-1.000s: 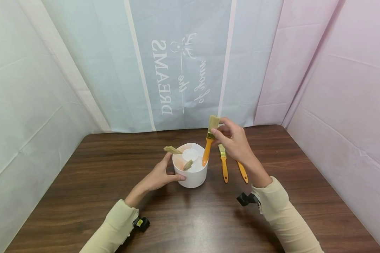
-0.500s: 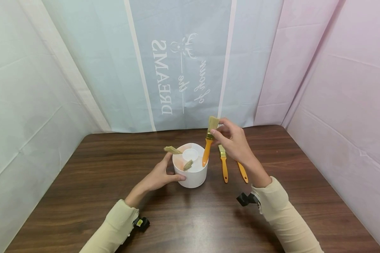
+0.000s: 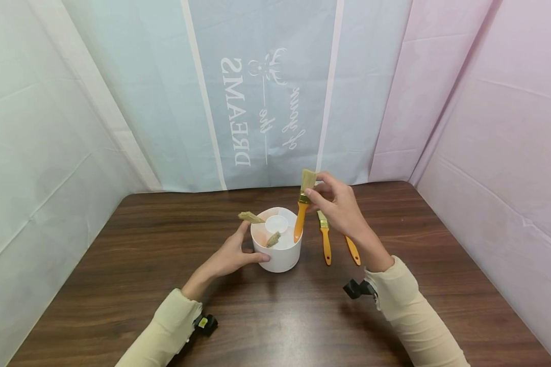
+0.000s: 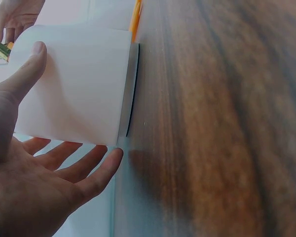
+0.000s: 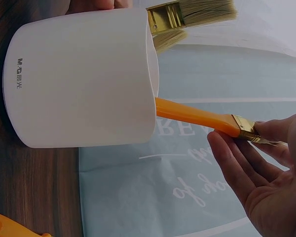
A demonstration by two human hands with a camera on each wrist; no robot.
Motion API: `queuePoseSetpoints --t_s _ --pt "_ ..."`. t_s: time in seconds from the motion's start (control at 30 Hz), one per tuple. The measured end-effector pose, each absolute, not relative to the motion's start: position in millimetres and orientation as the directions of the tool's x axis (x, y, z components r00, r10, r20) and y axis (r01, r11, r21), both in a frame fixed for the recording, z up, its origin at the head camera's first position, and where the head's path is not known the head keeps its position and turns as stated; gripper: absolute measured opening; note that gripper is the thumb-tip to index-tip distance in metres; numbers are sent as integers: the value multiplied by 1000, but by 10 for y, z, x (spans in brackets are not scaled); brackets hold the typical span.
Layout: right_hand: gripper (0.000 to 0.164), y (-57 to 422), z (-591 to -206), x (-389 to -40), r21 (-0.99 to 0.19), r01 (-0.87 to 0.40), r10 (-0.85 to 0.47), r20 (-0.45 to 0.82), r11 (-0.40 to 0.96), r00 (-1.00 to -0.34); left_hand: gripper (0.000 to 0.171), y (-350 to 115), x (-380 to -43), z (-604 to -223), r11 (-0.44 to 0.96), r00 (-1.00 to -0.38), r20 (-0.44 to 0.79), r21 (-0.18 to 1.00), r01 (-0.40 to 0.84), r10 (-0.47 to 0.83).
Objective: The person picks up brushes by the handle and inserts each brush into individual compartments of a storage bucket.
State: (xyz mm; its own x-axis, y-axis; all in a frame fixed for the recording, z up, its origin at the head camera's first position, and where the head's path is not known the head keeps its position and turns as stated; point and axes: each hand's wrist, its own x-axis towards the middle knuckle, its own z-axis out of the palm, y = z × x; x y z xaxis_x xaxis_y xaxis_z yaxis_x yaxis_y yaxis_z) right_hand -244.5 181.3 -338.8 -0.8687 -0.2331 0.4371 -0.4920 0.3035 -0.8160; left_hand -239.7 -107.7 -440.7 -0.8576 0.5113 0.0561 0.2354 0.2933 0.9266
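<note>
A white round desk organizer [image 3: 282,261] with inner compartments stands on the table. My left hand [image 3: 229,253] grips its left side, thumb in front and fingers round the back. Two paintbrushes stand in it handle down: one with bristles [image 3: 250,217] leaning out left, another with bristles [image 3: 273,239] at the front. With my right hand [image 3: 342,204] I pinch a third paintbrush [image 3: 301,216] near its metal collar, bristles up. In the right wrist view its orange handle [image 5: 190,113] dips behind the organizer's rim, the tip hidden.
On the table [image 3: 275,316], right of the organizer, lies a paintbrush [image 3: 325,244] with an orange handle. Another paintbrush [image 3: 352,251] lies beside it, partly hidden under my right hand. A printed cloth [image 3: 266,102] hangs behind the table.
The paintbrush in my right hand has sunk very slightly toward the organizer. My left hand has stayed in place.
</note>
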Motion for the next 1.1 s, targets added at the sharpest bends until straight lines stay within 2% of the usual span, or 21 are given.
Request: queuePoseSetpoints --t_s 1.1 --pt "32 1814 -3369 -2427 -794 -507 -230 453 334 -861 98 -1070 -2395 -4405 312 -868 32 926 212 495"
